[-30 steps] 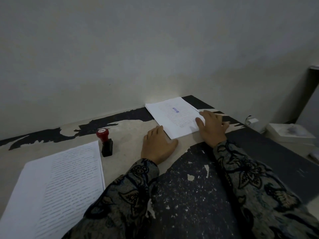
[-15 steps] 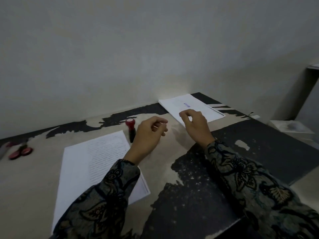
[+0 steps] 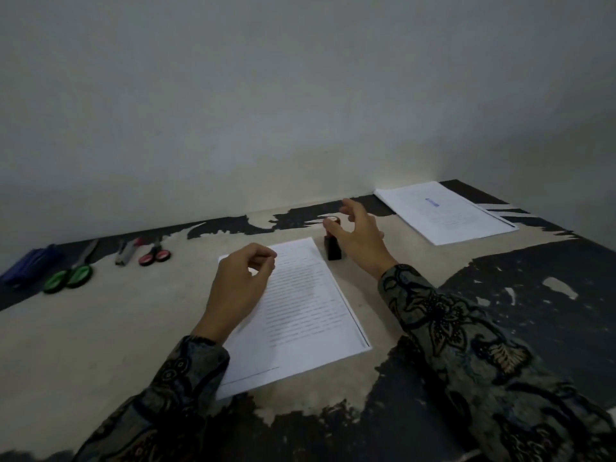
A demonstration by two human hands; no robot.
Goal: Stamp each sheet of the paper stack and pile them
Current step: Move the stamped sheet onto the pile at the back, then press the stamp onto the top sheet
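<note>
Both hands off stamped pile (image 3: 446, 211) at far right, back over stack (image 3: 300, 311). Right hand (image 3: 360, 235) spread, reaching stamp (image 3: 333, 241); left hand (image 3: 240, 288) loosely curled, empty. Next sheet due.

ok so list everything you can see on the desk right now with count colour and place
unstamped paper stack: 1, white, centre
stamped pile: 1, white with a blue mark, far right
stamp: 1, black body, red top, beside the stack's far right corner
green scissors: 1, far left
red scissors: 1, left
pens: about 2, grey and red, left
blue object: 1, left edge
desk: 1, beige and black
left hand: over the stack, empty
right hand: open, at the stamp
</note>
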